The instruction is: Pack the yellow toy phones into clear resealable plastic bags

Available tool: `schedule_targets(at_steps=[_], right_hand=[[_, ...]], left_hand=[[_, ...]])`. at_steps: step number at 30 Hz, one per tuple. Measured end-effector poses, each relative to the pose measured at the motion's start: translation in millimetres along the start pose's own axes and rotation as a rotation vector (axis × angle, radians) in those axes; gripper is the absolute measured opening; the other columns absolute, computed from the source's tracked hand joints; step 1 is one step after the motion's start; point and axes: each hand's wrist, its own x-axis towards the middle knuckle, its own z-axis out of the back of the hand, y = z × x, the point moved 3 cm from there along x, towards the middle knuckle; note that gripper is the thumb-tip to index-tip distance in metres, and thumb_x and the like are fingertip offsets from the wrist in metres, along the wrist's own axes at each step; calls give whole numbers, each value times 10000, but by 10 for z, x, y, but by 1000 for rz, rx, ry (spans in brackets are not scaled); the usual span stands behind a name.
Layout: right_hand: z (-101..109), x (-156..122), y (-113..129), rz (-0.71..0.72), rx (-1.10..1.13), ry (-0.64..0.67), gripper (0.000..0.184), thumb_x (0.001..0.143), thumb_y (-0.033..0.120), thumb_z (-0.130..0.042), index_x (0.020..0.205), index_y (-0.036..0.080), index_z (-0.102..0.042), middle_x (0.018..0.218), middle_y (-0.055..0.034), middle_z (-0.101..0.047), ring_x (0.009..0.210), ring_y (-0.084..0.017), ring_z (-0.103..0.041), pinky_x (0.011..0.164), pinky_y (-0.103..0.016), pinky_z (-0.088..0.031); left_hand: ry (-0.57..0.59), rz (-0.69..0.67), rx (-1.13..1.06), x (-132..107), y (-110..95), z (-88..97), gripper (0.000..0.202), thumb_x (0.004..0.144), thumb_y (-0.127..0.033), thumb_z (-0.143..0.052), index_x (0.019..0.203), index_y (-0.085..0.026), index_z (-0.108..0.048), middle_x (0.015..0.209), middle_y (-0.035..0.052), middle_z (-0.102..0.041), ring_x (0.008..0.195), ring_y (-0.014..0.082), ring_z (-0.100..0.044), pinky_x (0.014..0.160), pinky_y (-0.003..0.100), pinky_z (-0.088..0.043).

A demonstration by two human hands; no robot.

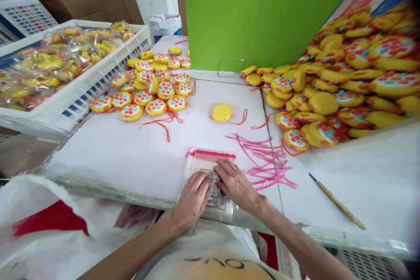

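Note:
A stack of clear plastic bags (200, 167) with a pink strip along the top and a printed label lies at the near edge of the white table (114, 153). My left hand (193, 197) rests on the lower left of the stack, fingers curled down onto it. My right hand (234, 183) lies over the label with its fingertips pressed on the plastic, touching the left fingers. A single yellow round toy (222, 112) with an orange cord lies face down beyond the bags.
Several yellow toys with coloured buttons (151, 92) lie at the far left of the table. A large heap of them (344, 78) fills the right. Pink peeled strips (265, 157) lie beside the bags. A white crate (82, 92) holds bagged toys. A thin stick (336, 201) lies at the right.

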Motion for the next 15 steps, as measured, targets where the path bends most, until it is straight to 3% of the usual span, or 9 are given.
schedule_targets(at_steps=[2, 5, 8, 11, 15], right_hand=[[-43, -14, -81, 8, -25, -3, 356, 765, 58, -618, 1101, 153, -549, 1278, -119, -488, 1188, -265, -435, 990, -406, -420], [142, 247, -306, -49, -59, -42, 228, 819, 106, -580, 1041, 159, -585, 1195, -110, -551, 1136, -244, -479, 978, -382, -429], [499, 723, -646, -167, -110, -112, 213, 866, 151, -528, 1071, 123, -577, 1179, -147, -553, 1153, -271, -453, 978, -406, -407], [767, 1264, -1012, -285, -114, -135, 257, 878, 228, -530, 1105, 113, -558, 1139, -157, -570, 1123, -286, -470, 928, -414, -421], [813, 1874, -1321, -375, -54, -62, 527, 762, 399, -669, 1172, 109, -510, 1074, -171, -594, 1034, -317, -525, 792, -406, -464]], left_hand=[[-30, -8, 36, 144, 42, -38, 265, 892, -108, -386, 1121, -133, -516, 1174, 120, -530, 1144, 225, -465, 982, 401, -439], [-58, -65, 180, 312, 91, -176, 262, 868, -98, -445, 1121, -123, -509, 1094, 105, -564, 1046, 241, -510, 896, 417, -473], [-106, -62, 250, 356, 124, -277, 260, 844, -88, -497, 1100, -132, -513, 1025, 84, -580, 956, 238, -529, 828, 404, -480], [-57, -28, 204, 356, 126, -302, 151, 829, -67, -500, 936, -162, -545, 884, 46, -575, 821, 211, -520, 739, 372, -470], [-14, -7, 118, 391, 101, -272, 139, 786, -35, -515, 780, -174, -509, 845, 29, -565, 792, 199, -508, 708, 351, -455]])
